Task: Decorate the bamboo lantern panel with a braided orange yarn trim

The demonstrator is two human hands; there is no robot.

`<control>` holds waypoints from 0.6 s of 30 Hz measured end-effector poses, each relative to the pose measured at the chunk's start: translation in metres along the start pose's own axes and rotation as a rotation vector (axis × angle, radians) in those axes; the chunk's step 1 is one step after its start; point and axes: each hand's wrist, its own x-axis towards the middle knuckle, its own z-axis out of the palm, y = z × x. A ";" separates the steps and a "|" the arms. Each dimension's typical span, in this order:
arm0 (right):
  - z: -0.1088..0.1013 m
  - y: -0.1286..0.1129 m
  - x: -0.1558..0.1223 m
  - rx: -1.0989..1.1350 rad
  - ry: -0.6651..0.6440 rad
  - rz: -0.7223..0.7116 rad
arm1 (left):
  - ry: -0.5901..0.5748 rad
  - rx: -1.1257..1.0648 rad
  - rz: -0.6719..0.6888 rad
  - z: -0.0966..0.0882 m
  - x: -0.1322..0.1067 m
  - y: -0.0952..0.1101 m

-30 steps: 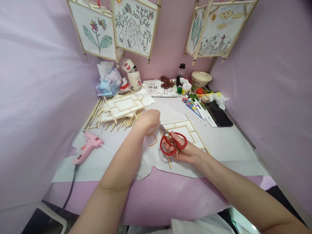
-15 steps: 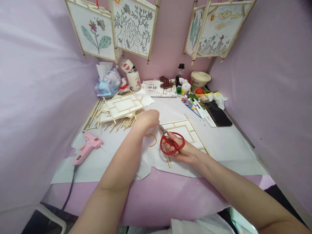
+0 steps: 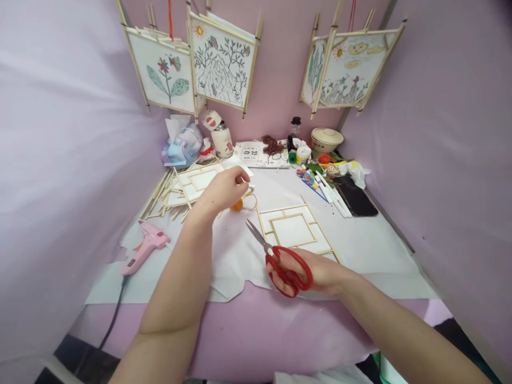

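My right hand (image 3: 320,274) grips red-handled scissors (image 3: 282,261) near the table's front edge, blades pointing up and left, closed. My left hand (image 3: 222,189) is curled further back, fingers pinched on a thin stick or cord end beside orange cord (image 3: 240,204); what it holds is too small to name. Between the hands lies a flat bamboo frame with paper panels (image 3: 294,229) on white paper (image 3: 372,250).
A pile of bamboo sticks and frames (image 3: 180,186) lies at the left, a pink glue gun (image 3: 144,245) in front of it. Markers (image 3: 334,189), a black phone (image 3: 356,197), a bowl (image 3: 326,138) and a booklet (image 3: 260,154) crowd the back. Painted lantern panels (image 3: 220,61) hang above.
My right hand has pulled the scissors back toward the front edge, off the frame. My left hand has moved back and left toward the stick pile. The view has tilted.
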 end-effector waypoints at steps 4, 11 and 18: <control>-0.024 -0.011 -0.031 -0.410 0.315 -0.095 | 0.019 -0.085 0.075 0.006 -0.022 -0.008; -0.088 -0.016 -0.058 -1.295 1.141 0.083 | 0.079 -0.055 0.083 0.018 -0.087 -0.042; -0.101 -0.002 -0.069 -1.610 1.179 0.272 | 0.091 -0.178 -0.083 0.035 -0.116 -0.059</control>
